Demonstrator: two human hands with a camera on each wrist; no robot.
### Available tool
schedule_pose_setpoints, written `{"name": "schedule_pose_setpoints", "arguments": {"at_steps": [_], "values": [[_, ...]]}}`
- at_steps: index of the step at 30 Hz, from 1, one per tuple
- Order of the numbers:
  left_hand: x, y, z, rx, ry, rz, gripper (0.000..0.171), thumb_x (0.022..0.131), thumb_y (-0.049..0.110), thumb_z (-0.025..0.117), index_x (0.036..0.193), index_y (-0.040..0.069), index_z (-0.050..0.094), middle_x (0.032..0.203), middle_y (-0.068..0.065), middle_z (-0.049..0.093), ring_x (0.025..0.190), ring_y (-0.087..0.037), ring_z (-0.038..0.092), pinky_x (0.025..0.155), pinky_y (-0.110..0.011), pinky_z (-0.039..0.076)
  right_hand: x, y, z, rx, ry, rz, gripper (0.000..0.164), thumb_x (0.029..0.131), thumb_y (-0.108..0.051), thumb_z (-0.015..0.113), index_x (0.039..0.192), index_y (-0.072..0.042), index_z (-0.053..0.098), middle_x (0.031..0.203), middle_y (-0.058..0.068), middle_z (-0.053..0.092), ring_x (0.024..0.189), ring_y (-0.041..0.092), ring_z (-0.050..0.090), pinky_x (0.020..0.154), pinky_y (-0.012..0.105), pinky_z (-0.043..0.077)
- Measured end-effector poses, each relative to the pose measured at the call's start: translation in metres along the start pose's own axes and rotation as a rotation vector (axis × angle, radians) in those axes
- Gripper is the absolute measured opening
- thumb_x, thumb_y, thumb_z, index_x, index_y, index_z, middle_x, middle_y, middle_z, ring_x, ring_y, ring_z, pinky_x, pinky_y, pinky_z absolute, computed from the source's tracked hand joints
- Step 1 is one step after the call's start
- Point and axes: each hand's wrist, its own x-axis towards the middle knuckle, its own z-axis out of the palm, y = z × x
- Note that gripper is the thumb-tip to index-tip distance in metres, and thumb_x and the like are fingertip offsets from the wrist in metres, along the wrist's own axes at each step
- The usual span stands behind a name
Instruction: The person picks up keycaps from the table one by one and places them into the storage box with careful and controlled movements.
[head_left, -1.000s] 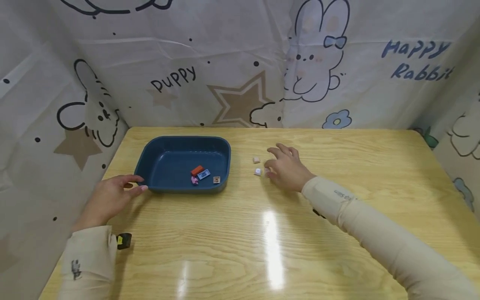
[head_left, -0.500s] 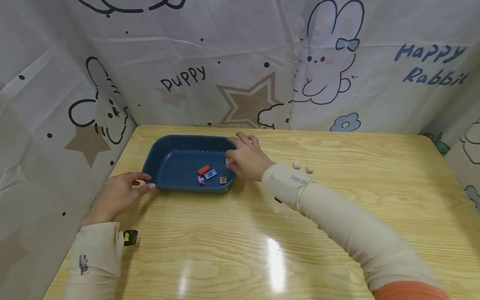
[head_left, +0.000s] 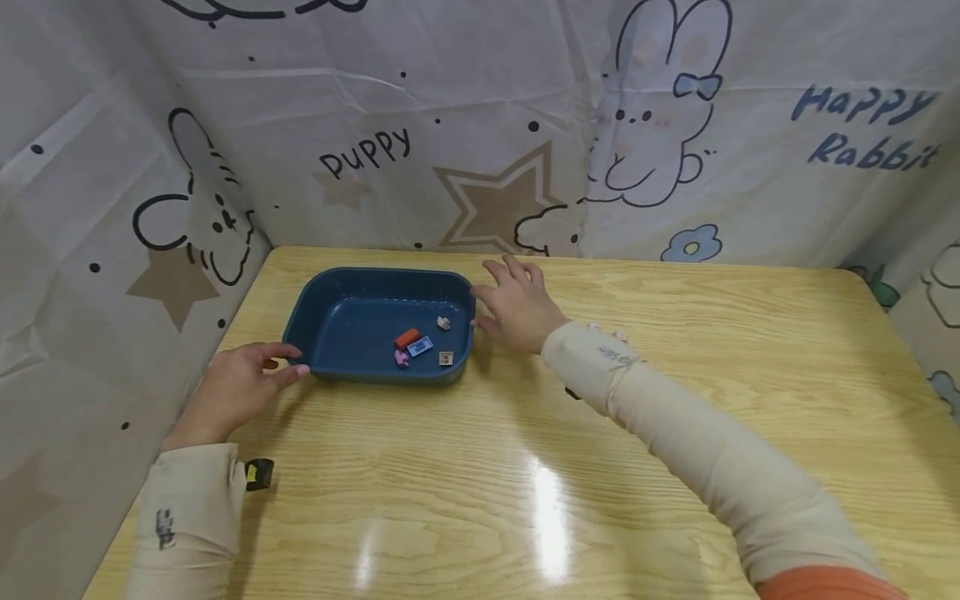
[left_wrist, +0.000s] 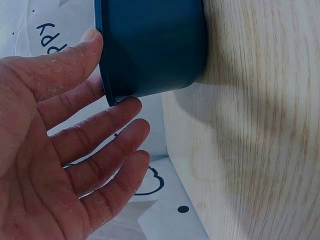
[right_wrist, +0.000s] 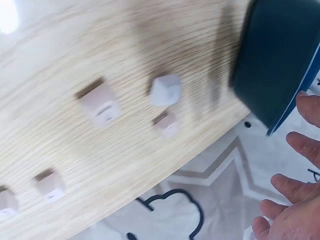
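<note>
A dark blue rectangular bin [head_left: 345, 377] stands at the table's back left. My left hand [head_left: 232, 392] pinches its front left corner rim between thumb and fingers; the left wrist view shows the other fingers spread. My right hand [head_left: 521, 308] is at the bin's right rim, fingers spread, holding nothing. Inside the bin lie a red block [head_left: 407, 338], a blue rectangular piece [head_left: 421, 347], a small pink piece [head_left: 401, 358], a beige square piece [head_left: 446, 358] and a pale keycap-like piece [head_left: 443, 322]. Several pale keycap-like blocks [right_wrist: 100, 105] lie on the table right of the bin.
The wooden table [head_left: 420, 483] backs onto a printed cloth [head_left: 300, 100], which also hangs along the left side. My right forearm and sleeve [head_left: 690, 417] cross over the table and partly hide the pale blocks in the head view.
My right hand moved left from the pale blocks to the bin with one pinched, let it go inside, then drew back slightly with fingers spread. The left hand stays at the rim.
</note>
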Motion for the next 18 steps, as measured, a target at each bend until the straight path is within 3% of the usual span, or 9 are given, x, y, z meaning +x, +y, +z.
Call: {"name": "schedule_pose_setpoints", "arguments": {"at_steps": [18], "values": [[0.001,0.000,0.004,0.011,0.037,0.025,0.039,0.093,0.036,0.061,0.114,0.004,0.066,0.114,-0.029,0.066,0.098,-0.043,0.063,0.075,-0.052,0.051,-0.040,0.058,-0.003,0.024,-0.006,0.129,0.040,0.092,-0.034,0.063,0.126,-0.013,0.060,0.153,0.018,0.034,0.145,0.044,0.022,0.113,0.062,0.022]]}}
